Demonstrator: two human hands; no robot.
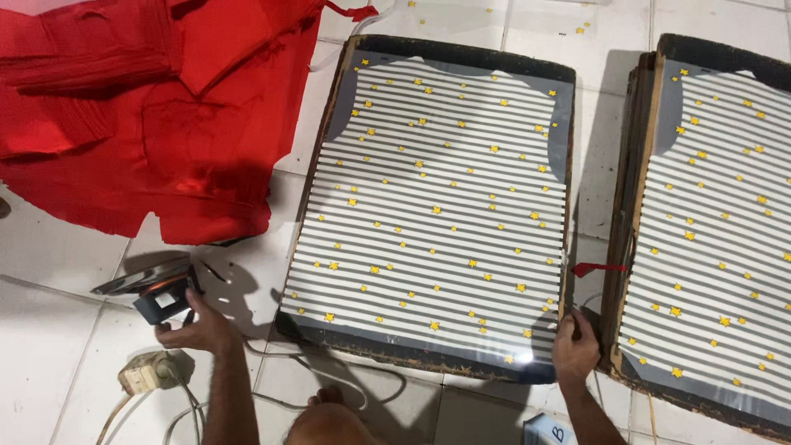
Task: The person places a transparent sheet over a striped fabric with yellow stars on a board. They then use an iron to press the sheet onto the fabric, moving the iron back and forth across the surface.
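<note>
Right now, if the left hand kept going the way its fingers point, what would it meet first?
The left hand already touches the black clothes iron lying on the tiled floor. Past the iron, the red fabric pile probably comes next, though depth is unclear.

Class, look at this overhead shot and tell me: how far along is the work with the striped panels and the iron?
Done: two striped, star-printed panels lie flat on dark boards, one central, one at the right. In hand: the left hand touches a clothes iron lying on the tiled floor; the right hand pinches the central board's lower right corner. Left: the red fabric pile lies untouched.
</note>
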